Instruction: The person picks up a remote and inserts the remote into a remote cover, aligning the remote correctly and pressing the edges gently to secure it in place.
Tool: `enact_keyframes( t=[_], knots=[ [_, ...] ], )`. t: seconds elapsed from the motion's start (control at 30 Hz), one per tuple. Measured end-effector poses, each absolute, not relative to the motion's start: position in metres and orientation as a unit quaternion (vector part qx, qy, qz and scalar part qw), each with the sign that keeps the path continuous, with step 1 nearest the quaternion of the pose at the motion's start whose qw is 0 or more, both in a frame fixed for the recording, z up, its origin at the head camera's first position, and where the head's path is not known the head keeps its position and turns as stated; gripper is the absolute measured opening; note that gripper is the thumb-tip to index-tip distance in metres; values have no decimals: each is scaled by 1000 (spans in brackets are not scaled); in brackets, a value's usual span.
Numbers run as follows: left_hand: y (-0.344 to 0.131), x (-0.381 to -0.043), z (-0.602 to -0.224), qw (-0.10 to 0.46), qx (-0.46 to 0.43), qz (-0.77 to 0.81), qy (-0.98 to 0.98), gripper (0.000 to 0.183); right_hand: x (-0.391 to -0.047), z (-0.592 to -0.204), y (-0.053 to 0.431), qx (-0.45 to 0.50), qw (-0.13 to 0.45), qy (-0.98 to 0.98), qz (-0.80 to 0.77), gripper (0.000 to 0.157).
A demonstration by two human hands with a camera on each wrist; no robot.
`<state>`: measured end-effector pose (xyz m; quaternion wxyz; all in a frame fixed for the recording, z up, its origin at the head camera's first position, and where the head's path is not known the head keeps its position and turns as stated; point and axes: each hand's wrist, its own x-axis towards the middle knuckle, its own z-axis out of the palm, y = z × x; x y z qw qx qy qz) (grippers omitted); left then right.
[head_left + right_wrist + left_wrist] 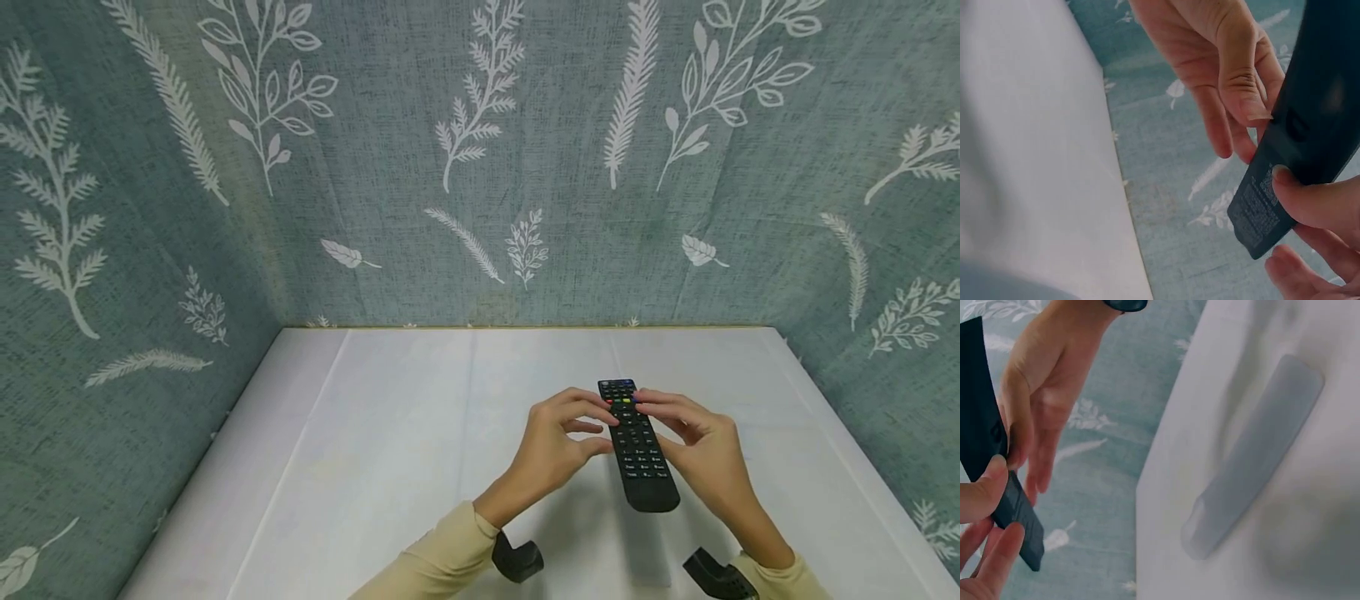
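Note:
A black remote control [645, 467] is held above the table, its button face upward and its far end tipped away. My left hand [551, 437] pinches its left edge, the thumb underneath and fingertips over the upper buttons. On the opposite edge my right hand [705, 450] grips it the same way, thumb near the middle of its back. The right wrist view shows the remote's dark back [1310, 137] with small printed text near one end. Below it on the table lies a long translucent grey sleeve-like piece [1254, 456], mostly hidden by the remote in the head view.
The table [375, 433] has a white covering with faint crease lines. Green-grey fabric walls [375, 167] with white leaf prints stand at its back and both sides. A black wrist camera [517, 558] is strapped at the left sleeve, another [720, 575] at the right.

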<state>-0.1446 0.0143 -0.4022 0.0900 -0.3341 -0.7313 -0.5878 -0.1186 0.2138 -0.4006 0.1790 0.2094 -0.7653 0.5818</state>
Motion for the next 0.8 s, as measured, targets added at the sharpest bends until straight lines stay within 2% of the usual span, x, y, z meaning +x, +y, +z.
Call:
enact_keyframes(
  t=[0.2,0.8],
  knots=[
    [17,-152,-400,70,-332,-610,-716,18,-120,-403,219,224,172,-756,590,24],
    [30,-166,-394,51,-336,-609,-717,16,-126,-400,233,201,159,-768,588,25]
  ],
)
